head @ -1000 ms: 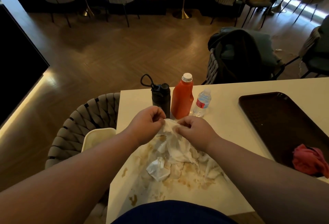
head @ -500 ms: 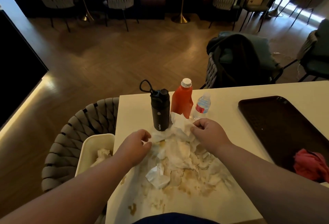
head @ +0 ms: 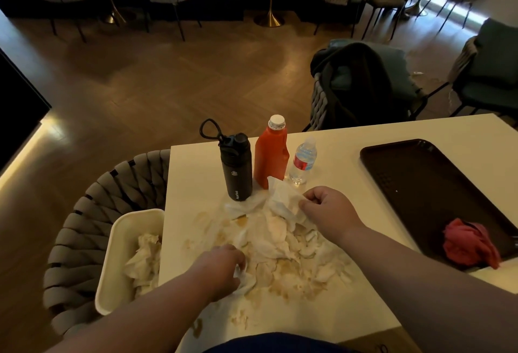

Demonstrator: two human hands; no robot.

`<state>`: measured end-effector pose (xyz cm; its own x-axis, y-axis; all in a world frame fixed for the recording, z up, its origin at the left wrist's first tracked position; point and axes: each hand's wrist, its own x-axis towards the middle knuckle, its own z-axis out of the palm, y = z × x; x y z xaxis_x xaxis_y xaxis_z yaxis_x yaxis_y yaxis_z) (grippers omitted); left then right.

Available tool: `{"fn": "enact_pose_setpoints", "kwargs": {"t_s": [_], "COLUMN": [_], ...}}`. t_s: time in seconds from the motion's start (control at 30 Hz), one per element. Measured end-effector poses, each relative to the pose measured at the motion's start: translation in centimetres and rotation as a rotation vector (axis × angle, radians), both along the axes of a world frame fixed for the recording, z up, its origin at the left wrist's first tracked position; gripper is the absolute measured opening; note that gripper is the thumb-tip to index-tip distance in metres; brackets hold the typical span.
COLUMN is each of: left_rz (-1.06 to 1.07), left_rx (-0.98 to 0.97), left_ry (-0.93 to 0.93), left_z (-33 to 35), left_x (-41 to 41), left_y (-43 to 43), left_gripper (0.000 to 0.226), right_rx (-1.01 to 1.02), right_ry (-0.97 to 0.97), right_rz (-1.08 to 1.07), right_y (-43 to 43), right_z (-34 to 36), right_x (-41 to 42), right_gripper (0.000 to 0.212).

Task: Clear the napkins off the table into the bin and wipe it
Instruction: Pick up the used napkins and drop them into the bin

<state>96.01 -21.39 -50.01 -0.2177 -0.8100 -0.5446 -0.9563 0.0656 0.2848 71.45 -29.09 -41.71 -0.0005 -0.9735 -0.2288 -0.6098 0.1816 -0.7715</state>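
Note:
A heap of stained white napkins [head: 276,236] lies on the white table [head: 350,139] among brown smears. My right hand [head: 326,212] pinches the top edge of a napkin at the far side of the heap. Nearer to me, my left hand [head: 221,267] curls its fingers around a small crumpled napkin at the heap's left edge. A white bin [head: 117,243] with crumpled napkins inside sits on the woven chair [head: 84,221] left of the table. A red cloth [head: 471,243] lies on the dark tray [head: 420,173] at the right.
A black flask [head: 236,167], an orange bottle [head: 272,156] and a small water bottle [head: 304,160] stand just behind the heap. A chair draped with a dark jacket [head: 358,81] stands beyond the table. More chairs and round tables line the far wall.
My left hand has let go of the far napkin and moved back toward me onto the small crumpled napkin. My right hand stayed on the far napkin. The bin came into fuller view.

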Motion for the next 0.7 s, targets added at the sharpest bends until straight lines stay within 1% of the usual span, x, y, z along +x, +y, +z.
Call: {"fn": "enact_pose_setpoints", "kwargs": {"t_s": [0.17,0.2,0.3,0.4,0.57,0.7], "left_rz": [0.04,0.053,0.035,0.082,0.31,0.597], "left_rx": [-0.013,-0.007,-0.003,-0.08,-0.244,-0.384], "left_ry": [0.0,0.005,-0.002,0.024,0.114,0.225], "left_z": [-0.9,-1.1,-1.1,-0.4,2.3,4.4], "left_x": [-0.2,-0.2,-0.2,0.4,3.9,8.5], "left_y": [0.1,0.1,0.1,-0.5,-1.9,-2.0], "left_gripper": [0.042,0.04,0.026,0.021,0.027,0.017], "right_rx": [0.009,0.01,0.014,0.01,0.006,0.008], "right_ry": [0.007,0.011,0.009,0.005,0.016,0.023], "right_rz": [0.001,0.004,0.011,0.014,0.038,0.083], "right_y": [0.3,0.3,0.4,0.5,0.3,0.1], "right_z": [-0.1,-0.1,-0.1,-0.1,-0.2,0.1], "right_x": [-0.2,-0.2,-0.1,0.2,1.5,3.5], "right_gripper": [0.009,0.009,0.009,0.008,0.006,0.007]}}
